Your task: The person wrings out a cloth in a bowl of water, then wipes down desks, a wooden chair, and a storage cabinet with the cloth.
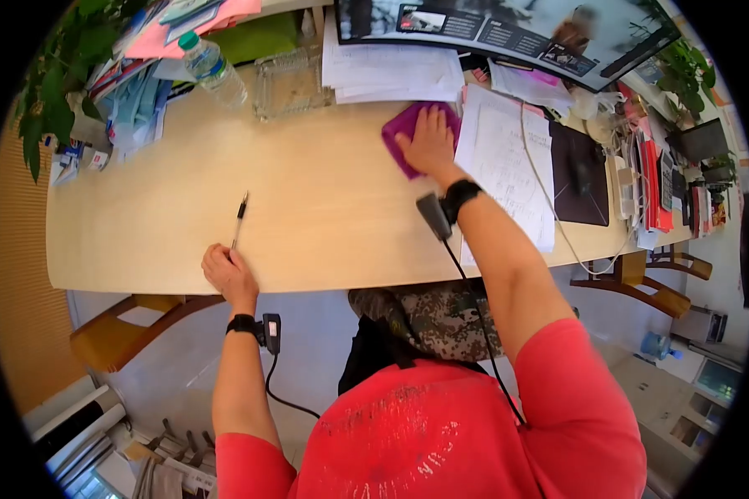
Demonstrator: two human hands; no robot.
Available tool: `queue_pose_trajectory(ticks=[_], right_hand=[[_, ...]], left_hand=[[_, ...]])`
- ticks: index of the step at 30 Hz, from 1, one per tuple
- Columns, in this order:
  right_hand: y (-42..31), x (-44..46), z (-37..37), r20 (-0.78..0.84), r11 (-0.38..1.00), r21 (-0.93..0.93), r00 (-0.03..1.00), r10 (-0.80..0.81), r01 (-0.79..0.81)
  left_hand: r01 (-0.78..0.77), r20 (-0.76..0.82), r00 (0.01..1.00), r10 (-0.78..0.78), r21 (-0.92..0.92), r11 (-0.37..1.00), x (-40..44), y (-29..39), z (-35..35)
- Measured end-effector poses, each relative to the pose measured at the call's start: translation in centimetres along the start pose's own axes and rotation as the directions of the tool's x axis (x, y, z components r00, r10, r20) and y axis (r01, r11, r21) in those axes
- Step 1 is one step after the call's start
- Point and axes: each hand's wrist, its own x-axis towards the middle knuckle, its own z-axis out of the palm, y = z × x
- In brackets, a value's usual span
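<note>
A purple cloth point(398, 131) lies on the wooden desk point(324, 191), close to a stack of white papers. My right hand point(429, 143) rests flat on this cloth with its fingers spread. At the desk's front edge, my left hand point(230, 273) touches the tabletop beside a black and silver pen point(240, 214), whose lower end reaches the fingers. The left fingers are bent, and whether they grip the pen cannot be made out. Each wrist wears a black band with a cabled device.
A green-capped bottle point(214, 71) and a glass tray point(291, 85) stand at the back left. Papers point(508, 158), a white cable and a black mat point(581, 179) lie to the right. A monitor point(508, 29) spans the back, and chairs stand around the desk.
</note>
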Motion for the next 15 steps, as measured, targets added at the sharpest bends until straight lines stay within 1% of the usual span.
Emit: queue_pose_trajectory(ticks=[2, 3, 4, 5, 6, 7, 9, 10, 11, 12, 14, 15], right_hand=[[-1.4, 0.3, 0.4, 0.003, 0.994, -0.039, 0.995, 0.104, -0.104], [-2.5, -0.2, 0.9, 0.011, 0.993, -0.058, 0.995, 0.1, -0.1], [-3.5, -1.3, 1.4, 0.049, 0.996, -0.084, 0.999, 0.017, -0.013], [-5.2, -2.9, 0.8, 0.142, 0.987, -0.111, 0.985, -0.096, 0.112], [-7.1, -4.6, 0.1, 0.24, 0.966, -0.085, 0.946, -0.22, 0.246], [-8.7, -6.3, 0.6, 0.283, 0.932, -0.04, 0.899, -0.335, 0.36], [-11.4, -10.1, 0.5, 0.282, 0.812, 0.05, 0.772, -0.57, 0.581], [-12.7, -11.5, -0.3, 0.358, 0.743, 0.078, 0.677, -0.643, 0.664], [-12.4, -13.3, 1.2, 0.223, 0.652, 0.112, 0.62, -0.752, 0.75], [-11.5, -14.5, 0.8, 0.192, 0.582, 0.172, 0.552, -0.811, 0.795], [-7.9, -14.9, -1.0, 0.178, 0.404, 0.233, 0.369, -0.912, 0.885], [-5.6, -15.0, -2.3, 0.239, 0.387, 0.24, 0.332, -0.912, 0.89]], left_hand=[[0.028, 0.021, 0.999, -0.028, 0.003, 1.0, 0.1, 0.2, 0.1], [0.024, 0.02, 1.0, -0.024, 0.008, 1.0, 0.2, 0.2, 0.1], [0.025, 0.018, 1.0, -0.025, 0.01, 1.0, 0.3, 0.1, 0.1], [0.026, 0.016, 1.0, -0.026, 0.009, 1.0, 0.3, 0.0, 0.2], [0.025, 0.018, 1.0, -0.026, 0.008, 1.0, 0.1, 0.0, 0.2], [0.027, 0.021, 0.999, -0.028, 0.02, 0.999, 0.2, 0.2, 0.1], [0.02, 0.014, 1.0, -0.02, 0.026, 0.999, 0.2, -0.1, 0.4], [0.018, 0.01, 1.0, -0.018, 0.029, 0.999, 0.1, -0.2, 0.5], [0.034, 0.017, 0.999, -0.034, 0.048, 0.998, 0.1, -0.2, 0.5], [0.022, 0.012, 1.0, -0.023, 0.047, 0.999, 0.2, -0.2, 0.5], [0.007, 0.007, 1.0, -0.007, 0.044, 0.999, 0.1, -0.2, 0.4], [0.001, 0.01, 1.0, -0.001, 0.042, 0.999, 0.1, -0.2, 0.4]])
